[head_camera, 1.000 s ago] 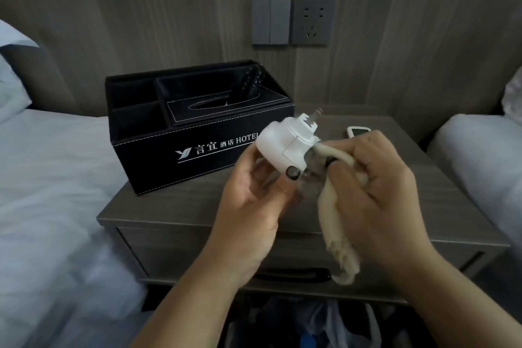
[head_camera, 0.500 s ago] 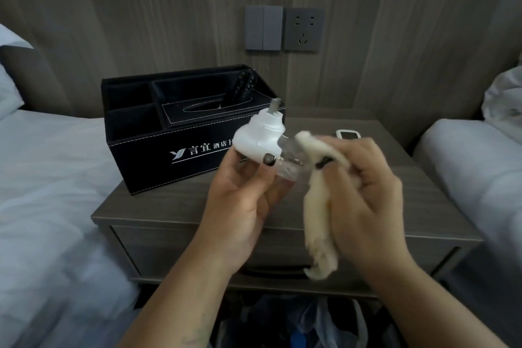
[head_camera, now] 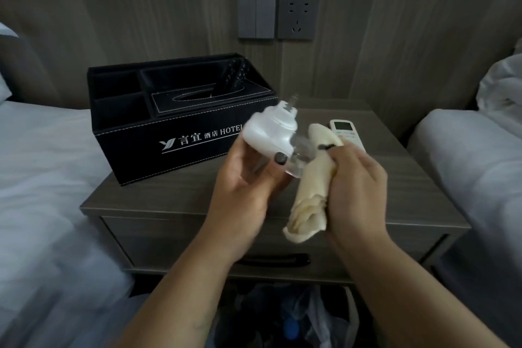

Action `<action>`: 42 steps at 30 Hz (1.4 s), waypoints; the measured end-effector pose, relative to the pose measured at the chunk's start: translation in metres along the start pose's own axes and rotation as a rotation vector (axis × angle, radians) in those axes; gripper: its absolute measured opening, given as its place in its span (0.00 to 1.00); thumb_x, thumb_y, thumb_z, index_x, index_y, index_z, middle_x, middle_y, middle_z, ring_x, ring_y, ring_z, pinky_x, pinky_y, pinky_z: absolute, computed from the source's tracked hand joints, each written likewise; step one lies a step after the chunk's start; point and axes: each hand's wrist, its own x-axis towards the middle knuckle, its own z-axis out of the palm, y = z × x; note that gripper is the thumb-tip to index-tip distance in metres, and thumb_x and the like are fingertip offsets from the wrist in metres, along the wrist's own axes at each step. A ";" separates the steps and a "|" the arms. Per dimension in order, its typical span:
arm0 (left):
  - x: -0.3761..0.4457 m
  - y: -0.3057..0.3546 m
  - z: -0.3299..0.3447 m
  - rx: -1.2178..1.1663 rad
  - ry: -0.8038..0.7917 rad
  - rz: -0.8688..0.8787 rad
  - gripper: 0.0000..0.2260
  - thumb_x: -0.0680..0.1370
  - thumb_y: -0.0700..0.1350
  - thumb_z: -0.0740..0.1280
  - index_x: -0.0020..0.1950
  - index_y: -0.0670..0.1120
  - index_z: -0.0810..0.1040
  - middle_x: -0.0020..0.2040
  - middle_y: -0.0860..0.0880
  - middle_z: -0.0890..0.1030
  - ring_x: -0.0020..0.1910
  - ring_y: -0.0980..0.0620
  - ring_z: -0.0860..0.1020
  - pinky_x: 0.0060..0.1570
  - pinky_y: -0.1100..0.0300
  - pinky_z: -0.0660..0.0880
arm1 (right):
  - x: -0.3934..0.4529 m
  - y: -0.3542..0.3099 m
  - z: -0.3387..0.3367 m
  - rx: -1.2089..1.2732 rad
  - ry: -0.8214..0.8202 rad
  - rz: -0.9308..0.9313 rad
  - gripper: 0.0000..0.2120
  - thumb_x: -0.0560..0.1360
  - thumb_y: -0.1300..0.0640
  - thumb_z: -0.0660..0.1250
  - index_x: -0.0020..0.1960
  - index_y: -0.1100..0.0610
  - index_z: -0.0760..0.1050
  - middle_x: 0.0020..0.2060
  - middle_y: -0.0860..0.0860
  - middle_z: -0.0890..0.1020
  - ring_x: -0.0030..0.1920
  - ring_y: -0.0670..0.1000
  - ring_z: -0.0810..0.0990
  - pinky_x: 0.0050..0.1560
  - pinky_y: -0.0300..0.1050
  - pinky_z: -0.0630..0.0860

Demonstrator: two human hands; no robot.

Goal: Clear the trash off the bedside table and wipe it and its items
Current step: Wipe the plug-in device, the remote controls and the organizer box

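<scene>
The plug-in, a white device with metal prongs at its far end and a clear bottle at its near end, is held above the worktop in the left hand, whose fingers are closed round the white body with the thumb pressed on its near edge. The cloth, bunched into a roll, is gripped in the right hand, and its upper end is laid against the clear bottle just right of the left thumb. The wipe is probably best done by turning the device in the left hand while the cloth is drawn round bottle and housing, with the prongs kept clear of snagging folds. A firm hold is advisable, since the smooth bottle may slip. Beyond the right hand a remote lies on the worktop; beyond the left stands a black organiser, both seemingly yet to be wiped.
</scene>
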 end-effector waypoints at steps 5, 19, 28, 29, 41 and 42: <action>-0.004 -0.003 0.006 -0.022 0.091 0.001 0.25 0.74 0.44 0.69 0.70 0.43 0.70 0.60 0.46 0.82 0.58 0.47 0.81 0.48 0.60 0.79 | -0.017 0.011 0.003 -0.048 -0.075 -0.120 0.12 0.72 0.54 0.63 0.49 0.47 0.84 0.45 0.51 0.83 0.45 0.44 0.82 0.46 0.41 0.77; 0.000 -0.003 0.014 -0.036 0.217 -0.062 0.18 0.76 0.42 0.69 0.66 0.43 0.74 0.55 0.41 0.83 0.53 0.43 0.82 0.47 0.55 0.81 | -0.022 0.021 0.005 -0.090 -0.126 -0.171 0.13 0.74 0.55 0.62 0.47 0.41 0.82 0.46 0.55 0.80 0.39 0.43 0.78 0.38 0.37 0.74; -0.001 -0.007 0.017 -0.027 0.149 -0.074 0.26 0.68 0.48 0.74 0.63 0.40 0.75 0.59 0.38 0.80 0.55 0.41 0.81 0.49 0.51 0.80 | -0.008 0.017 -0.009 -0.099 -0.091 -0.071 0.17 0.74 0.42 0.60 0.58 0.46 0.79 0.55 0.51 0.80 0.57 0.50 0.79 0.61 0.56 0.75; -0.001 -0.008 0.016 -0.001 0.142 -0.078 0.26 0.67 0.51 0.76 0.62 0.41 0.77 0.58 0.40 0.81 0.54 0.43 0.82 0.47 0.54 0.80 | -0.012 0.018 -0.009 -0.118 -0.126 -0.090 0.20 0.73 0.38 0.60 0.59 0.45 0.78 0.56 0.50 0.80 0.59 0.49 0.78 0.62 0.55 0.74; 0.003 0.004 0.006 -0.036 -0.072 -0.088 0.26 0.74 0.51 0.72 0.64 0.34 0.74 0.56 0.40 0.81 0.55 0.43 0.80 0.51 0.52 0.77 | -0.001 -0.010 -0.025 0.115 -0.373 0.148 0.17 0.73 0.45 0.65 0.41 0.56 0.85 0.35 0.56 0.85 0.34 0.50 0.83 0.36 0.45 0.82; 0.004 0.006 0.004 -0.071 -0.084 -0.096 0.28 0.71 0.51 0.75 0.62 0.34 0.75 0.54 0.40 0.81 0.53 0.44 0.80 0.47 0.55 0.77 | 0.000 -0.013 -0.027 0.133 -0.411 0.203 0.17 0.71 0.44 0.65 0.40 0.57 0.85 0.34 0.56 0.85 0.32 0.49 0.83 0.33 0.42 0.80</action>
